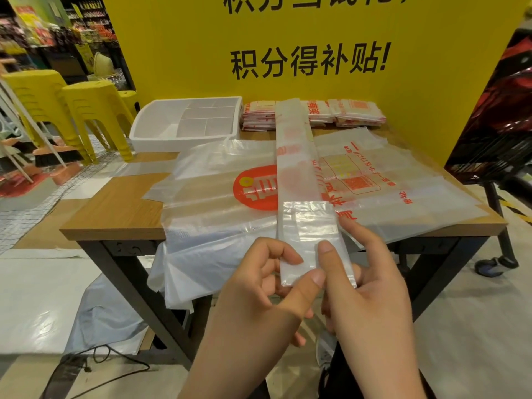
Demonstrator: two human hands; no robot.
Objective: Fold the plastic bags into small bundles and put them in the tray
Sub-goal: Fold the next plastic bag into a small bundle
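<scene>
Hands meet at the near edge of the table (121,208): left hand (267,286) and right hand (371,283) both pinch the near end of the bag strip (296,156), fingers (331,260) curled round it. The strip runs away over flat bags (216,174) spread on the table toward stacked bags (357,110) at the back. The white tray (144,131) stands at the far left corner, apart from the strip.

The tray (184,142) sits on the table's (121,205) far left corner. Right of the tray lie the stacked bags (354,110). Nearer me than the tray, flat bags (213,168) spread over the table, and the folded strip (296,156) runs across them to my left hand (259,283) and right hand (371,283), which pinch its near end. Left of the tray stand stools (95,102).
</scene>
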